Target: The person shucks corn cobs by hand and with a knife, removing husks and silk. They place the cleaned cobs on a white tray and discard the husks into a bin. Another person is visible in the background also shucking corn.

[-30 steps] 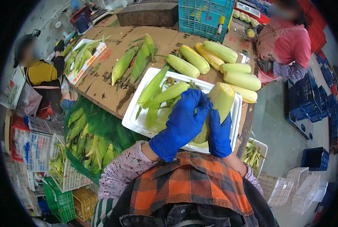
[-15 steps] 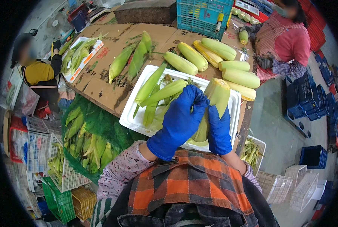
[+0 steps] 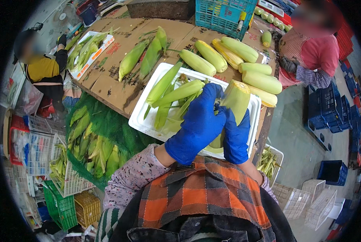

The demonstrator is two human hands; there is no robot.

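Observation:
In my right hand [image 3: 237, 137], gloved in blue, is an ear of corn [image 3: 238, 99] in pale green husk, cut flat at its upper end. My left hand [image 3: 200, 123], in a matching glove, is closed in a pinch against the ear's left side; what its fingertips grip is too small to make out. Both hands are over a white tray [image 3: 139, 117] that holds loose green husk leaves [image 3: 164, 86]. Beyond the tray lie several trimmed ears of corn [image 3: 262, 82], and farther left unpeeled ears [image 3: 133, 59] with full green husks.
A cardboard-covered table [image 3: 108, 86] carries a teal crate [image 3: 225, 18] at the back. Green netting with corn [image 3: 95, 149] hangs by the left edge. One co-worker [image 3: 43, 70] is at the left, another [image 3: 313, 52] at the right. Blue crates [image 3: 328, 107] stand on the right-hand floor.
My left hand has shifted slightly right, its fingertips now closer against the ear. The ear has tilted a little. The whole view has shifted slightly.

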